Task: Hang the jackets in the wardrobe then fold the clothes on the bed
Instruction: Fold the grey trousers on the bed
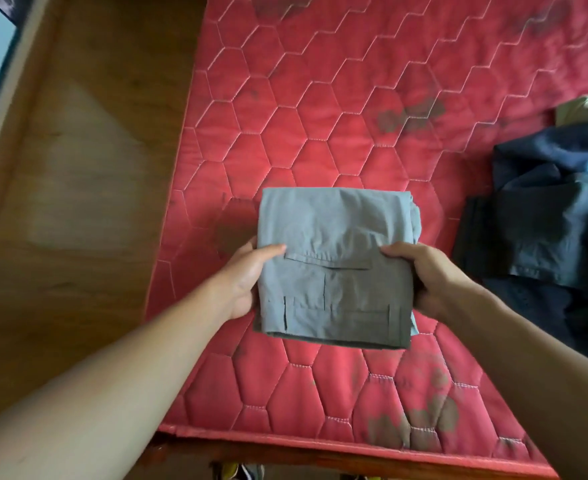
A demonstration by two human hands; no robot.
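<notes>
Left hand (247, 275) gripped the left edge of one folded grey garment (334, 265), thumb on top. Right hand (434, 275) gripped the right edge likewise. The garment sat over the near part of one red quilted mattress (320, 116); contact could not be told. One heap of dark clothes (545, 216) lay to the right, with one pale item (587, 107) beyond it.

folded grey trousers (334, 268) held by both hands, left hand (247, 282), right hand (431, 275), red mattress (320, 98)
</notes>
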